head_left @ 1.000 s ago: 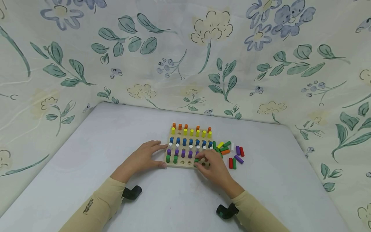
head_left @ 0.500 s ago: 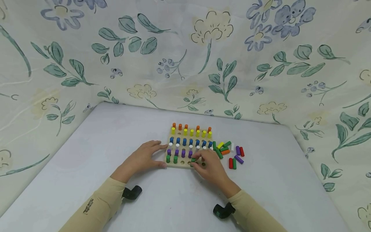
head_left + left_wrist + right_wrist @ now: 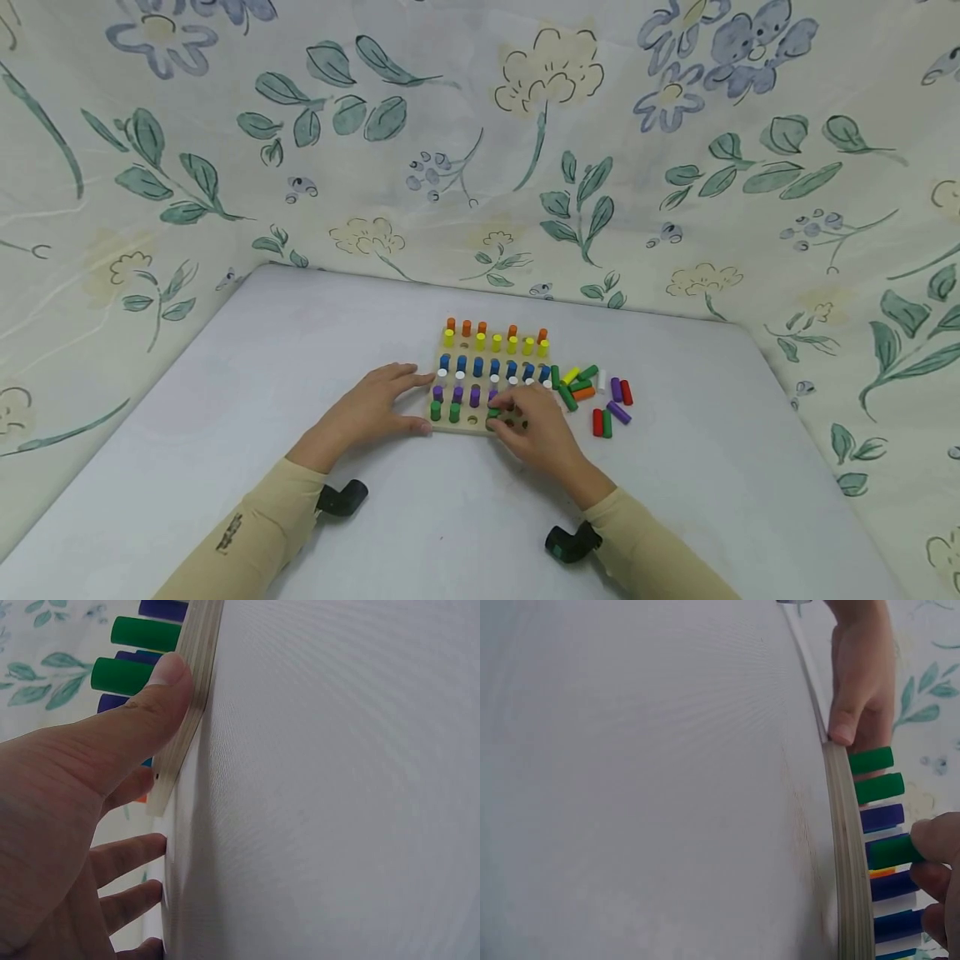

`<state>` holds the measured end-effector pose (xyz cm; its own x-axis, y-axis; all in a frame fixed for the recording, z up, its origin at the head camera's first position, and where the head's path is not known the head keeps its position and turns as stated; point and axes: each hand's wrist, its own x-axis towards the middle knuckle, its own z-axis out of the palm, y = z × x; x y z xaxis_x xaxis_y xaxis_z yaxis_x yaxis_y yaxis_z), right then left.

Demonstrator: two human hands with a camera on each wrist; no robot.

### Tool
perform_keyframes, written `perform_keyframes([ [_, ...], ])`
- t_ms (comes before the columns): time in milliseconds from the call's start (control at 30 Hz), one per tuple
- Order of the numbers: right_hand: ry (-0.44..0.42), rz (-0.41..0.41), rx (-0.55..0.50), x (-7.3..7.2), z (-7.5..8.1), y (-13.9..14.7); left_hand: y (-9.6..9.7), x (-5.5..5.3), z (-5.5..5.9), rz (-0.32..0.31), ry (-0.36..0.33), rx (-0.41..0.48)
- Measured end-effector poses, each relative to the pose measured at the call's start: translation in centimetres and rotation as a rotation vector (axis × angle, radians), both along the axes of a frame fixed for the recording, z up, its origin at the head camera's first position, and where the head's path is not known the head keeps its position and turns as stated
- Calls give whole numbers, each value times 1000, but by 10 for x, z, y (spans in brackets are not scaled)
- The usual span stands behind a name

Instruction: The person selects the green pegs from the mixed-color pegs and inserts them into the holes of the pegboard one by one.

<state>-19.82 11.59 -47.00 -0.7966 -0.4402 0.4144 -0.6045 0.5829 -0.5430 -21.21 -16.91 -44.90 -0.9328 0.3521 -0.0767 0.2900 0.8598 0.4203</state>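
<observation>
A wooden pegboard (image 3: 463,429) holds rows of upright coloured pegs: orange, yellow, blue, white, purple and green. My right hand (image 3: 542,427) pinches a green peg (image 3: 892,853) between thumb and fingers. In the head view it stands upright at the fourth hole of the front row, its lower end right at the board. Two green pegs (image 3: 454,412) fill that row's left end, with a bare hole (image 3: 472,420) after them. At the board's left side lies my left hand (image 3: 378,406). Its thumb (image 3: 169,682) touches the front corner, and its other fingers spread along the side.
Loose pegs (image 3: 580,386) in green, yellow, orange, white, purple and red lie right of the board. The white table (image 3: 330,325) meets a floral cloth backdrop (image 3: 480,167) at the back. Black wrist mounts (image 3: 343,498) hang at both sleeves.
My right hand has moved left along the front row with the green peg, to the fourth hole. The left hand has stayed at the board's side.
</observation>
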Motion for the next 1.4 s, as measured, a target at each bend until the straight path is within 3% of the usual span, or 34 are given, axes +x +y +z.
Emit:
perform_keyframes([
  [200,23,4,9,0,0,-5,-1,1,0,2,1,5],
  [867,-14,-8,61,-2,5,-18,-1,0,0,-2,8,3],
  [1133,16,-9,73,-2,4,-20,0,1,1,-2,6,6],
  [1400,21,-20,147,-2,7,-22,-1,1,1,-4,7,1],
])
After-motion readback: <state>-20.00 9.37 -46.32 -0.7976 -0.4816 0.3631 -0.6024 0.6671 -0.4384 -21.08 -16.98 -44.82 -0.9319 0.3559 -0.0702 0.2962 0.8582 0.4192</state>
